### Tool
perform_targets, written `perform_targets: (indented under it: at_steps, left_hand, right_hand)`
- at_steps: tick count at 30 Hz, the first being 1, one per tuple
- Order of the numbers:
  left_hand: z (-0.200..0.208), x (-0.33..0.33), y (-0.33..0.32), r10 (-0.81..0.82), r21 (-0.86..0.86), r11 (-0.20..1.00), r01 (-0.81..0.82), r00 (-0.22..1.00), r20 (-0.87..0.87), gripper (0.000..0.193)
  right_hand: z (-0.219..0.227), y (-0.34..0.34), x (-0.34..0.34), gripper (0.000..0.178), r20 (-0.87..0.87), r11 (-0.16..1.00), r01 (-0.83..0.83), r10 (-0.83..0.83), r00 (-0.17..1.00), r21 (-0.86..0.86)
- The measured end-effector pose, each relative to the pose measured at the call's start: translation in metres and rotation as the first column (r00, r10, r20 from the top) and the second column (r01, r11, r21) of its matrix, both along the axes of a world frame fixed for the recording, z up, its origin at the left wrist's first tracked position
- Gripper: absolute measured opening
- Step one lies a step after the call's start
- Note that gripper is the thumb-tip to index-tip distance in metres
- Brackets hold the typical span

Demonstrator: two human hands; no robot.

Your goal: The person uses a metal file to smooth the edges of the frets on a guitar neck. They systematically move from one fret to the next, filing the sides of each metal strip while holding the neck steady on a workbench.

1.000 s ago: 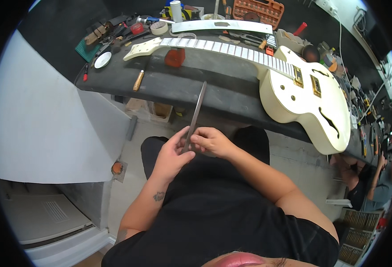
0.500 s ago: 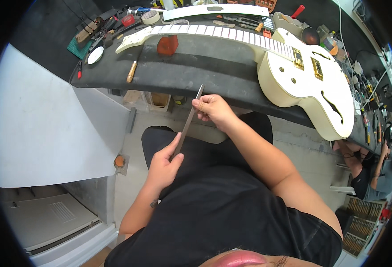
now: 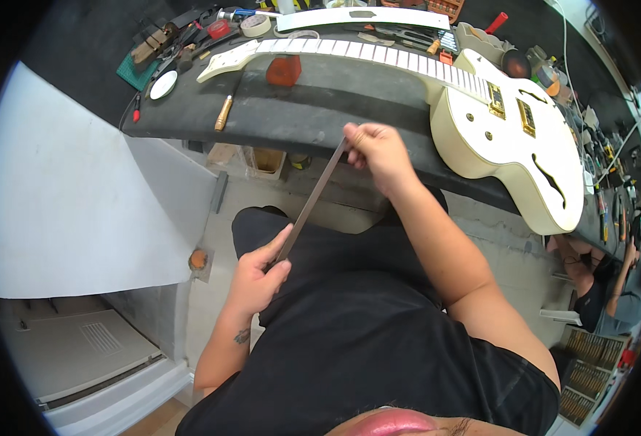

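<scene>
A long, narrow, dark grey metal file slants across the space between me and the workbench. Around its near end, my left hand is closed, with thumb and forefinger along the metal. My right hand pinches the far end close to the bench edge, and its fingers cover the tip. Beyond my right hand lies a cream hollow-body guitar, its neck stretching left along the bench. A wooden-handled tool rests on the bench left of my hands.
The dark workbench holds an orange block, a white dish, tape rolls and a white curved strip. A white panel stands at left. Another person sits at far right.
My right hand has moved up and right along the file to its tip, which was bare before. My left hand stays at the near end, shifted slightly.
</scene>
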State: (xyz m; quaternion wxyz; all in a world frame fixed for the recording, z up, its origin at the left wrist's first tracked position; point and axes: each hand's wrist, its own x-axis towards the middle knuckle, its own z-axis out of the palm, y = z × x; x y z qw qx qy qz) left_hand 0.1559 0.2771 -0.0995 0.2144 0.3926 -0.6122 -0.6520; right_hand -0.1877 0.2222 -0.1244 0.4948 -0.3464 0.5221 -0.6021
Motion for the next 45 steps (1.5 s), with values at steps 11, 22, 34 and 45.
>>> perform_targets:
  at_steps: [11,22,34,45]
  left_hand:
    - [-0.026,-0.016,-0.007,0.472,0.622,0.652,0.433,0.410,-0.780,0.055]
    - [-0.030,-0.026,-0.001,0.202,0.526,0.639,0.562,0.537,-0.819,0.051]
    - [-0.030,-0.039,0.002,0.338,0.584,0.663,0.468,0.509,-0.792,0.051]
    - [-0.041,-0.029,-0.001,0.480,0.554,0.414,0.723,0.344,-0.807,0.057]
  right_hand:
    - [0.005,0.044,0.051,0.025,0.175,0.970,-0.231,0.240,0.955,-0.074]
    - [0.031,0.024,0.007,0.017,0.368,0.955,-0.216,0.279,0.887,-0.204]
    - [0.026,0.057,0.078,0.024,0.152,0.886,-0.460,0.463,0.873,-0.058]
    - [0.027,0.026,0.014,0.026,0.577,0.998,0.037,-0.001,0.817,-0.051]
